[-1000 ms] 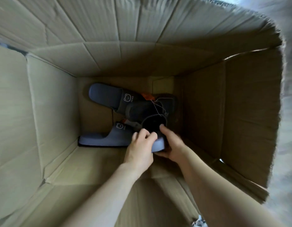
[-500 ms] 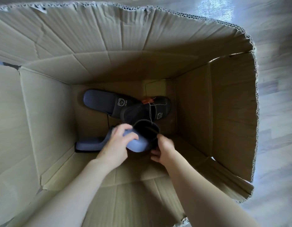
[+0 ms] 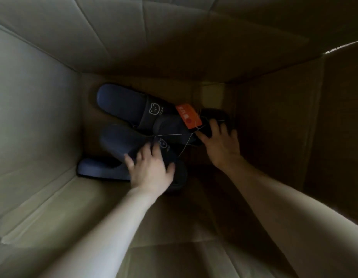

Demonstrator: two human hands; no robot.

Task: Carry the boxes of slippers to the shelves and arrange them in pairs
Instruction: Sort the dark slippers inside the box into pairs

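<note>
Four navy slippers lie in a loose heap on the floor of the deep cardboard box (image 3: 39, 121), crowded toward its far left corner, which is why both arms reach straight down between the walls; the far slipper (image 3: 121, 104) rests along the far wall with its bear mark upward; the dark slipper (image 3: 216, 117) sits toward the far right corner, partly under an orange tag (image 3: 189, 115); the middle slipper (image 3: 121, 141) lies across the heap; the low slipper (image 3: 99, 170) stands on its side against the near left edge of the floor. A thin string (image 3: 174, 135) runs from the tag across to the middle slipper, so that pair seems tied together and would need to come up as one. The left hand (image 3: 152, 169) grips the middle slipper, fingers (image 3: 143, 155) curled over its band and thumb on the heel side, a hold that looks suited to lifting it clear of the low slipper beneath. The right hand (image 3: 221, 142) lies on the dark slipper with its fingers spread and its thumb just beside the string; in this shadow I cannot tell whether it has closed round the slipper or only touches it. By my judgement the step in hand is gathering a tied pair; none has yet reached the shelves; the string could snag on the other slippers.
</note>
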